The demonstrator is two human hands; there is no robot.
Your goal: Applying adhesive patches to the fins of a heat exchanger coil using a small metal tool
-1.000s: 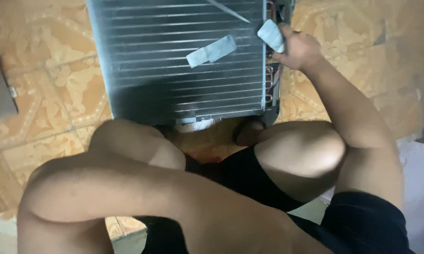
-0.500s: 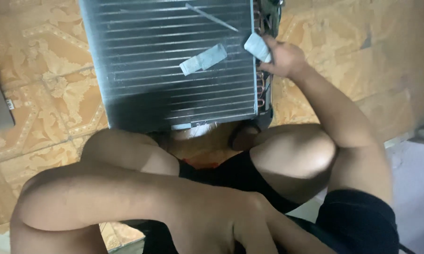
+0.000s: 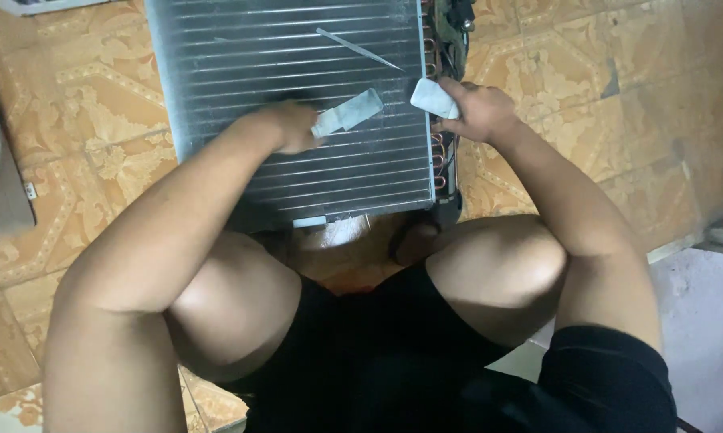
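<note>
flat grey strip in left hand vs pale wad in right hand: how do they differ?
The flat grey strip is long, thin and flat; the pale wad is short, lumpy and folded. The strip lies across the finned coil panel, held at one end by the left hand; the wad sits at the panel's right edge by the copper tube bends, gripped by the right hand. Both are light-coloured.

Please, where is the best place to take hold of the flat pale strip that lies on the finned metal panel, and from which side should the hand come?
Take the flat pale strip at its lower-left end, coming from the left, where the left hand already meets it. The strip lies flat and slanted on the finned metal panel, its upper-right end pointing toward the right hand, so a thumb-and-finger grip on the near end seems easiest.
</note>
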